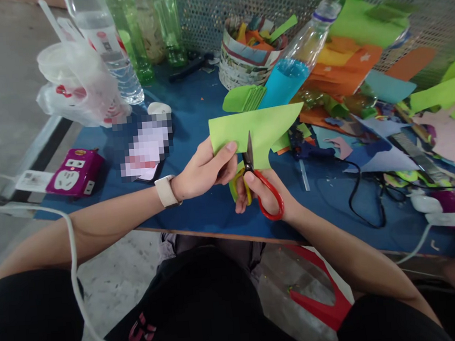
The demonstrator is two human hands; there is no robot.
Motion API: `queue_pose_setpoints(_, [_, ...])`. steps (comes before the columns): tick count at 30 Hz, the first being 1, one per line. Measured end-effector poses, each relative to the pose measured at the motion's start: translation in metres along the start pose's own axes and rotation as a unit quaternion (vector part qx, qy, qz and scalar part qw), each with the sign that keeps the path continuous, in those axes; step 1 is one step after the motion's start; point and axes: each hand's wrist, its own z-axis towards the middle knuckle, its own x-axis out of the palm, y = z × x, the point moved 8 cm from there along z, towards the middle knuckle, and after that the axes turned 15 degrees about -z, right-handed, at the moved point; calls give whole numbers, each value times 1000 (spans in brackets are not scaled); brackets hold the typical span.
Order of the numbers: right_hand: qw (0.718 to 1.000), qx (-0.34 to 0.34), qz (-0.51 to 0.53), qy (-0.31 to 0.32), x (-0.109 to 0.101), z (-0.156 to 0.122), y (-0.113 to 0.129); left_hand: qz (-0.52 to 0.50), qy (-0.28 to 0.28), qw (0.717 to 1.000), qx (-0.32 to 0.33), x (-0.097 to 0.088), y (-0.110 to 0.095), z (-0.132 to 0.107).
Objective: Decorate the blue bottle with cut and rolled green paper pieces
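Between thumb and fingers, my left hand pinches a sheet of light green paper by its lower left part. My right hand grips a pair of scissors with one red and one yellow handle loop. The scissor blades point up and lie against the paper near its lower edge, where a cut-in shows by my left thumb. Whether the blades are parted is hard to make out. Behind the paper, a stack of pleated or layered green paper pieces rests beside a tilted bottle of blue liquid.
A woven paper basket with scraps stands at the back. Paper scraps and a black cable cover the right side. To the left are a phone, a purple power socket, a bagged cup and a water bottle.
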Motion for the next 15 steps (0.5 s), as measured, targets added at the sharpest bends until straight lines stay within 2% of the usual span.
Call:
queue_pose_setpoints(5, [1000, -3, -9, -9, -1, 0, 2, 58, -30, 998, 18, -2, -2, -4])
queue_pose_setpoints(12, [1000, -7, -17, -22, -4, 1, 2, 180, -127, 974, 51, -17, -1, -11])
queue_pose_setpoints(15, [999, -4, -25, -24, -5, 0, 2, 224, -129, 964, 60, -19, -4, -11])
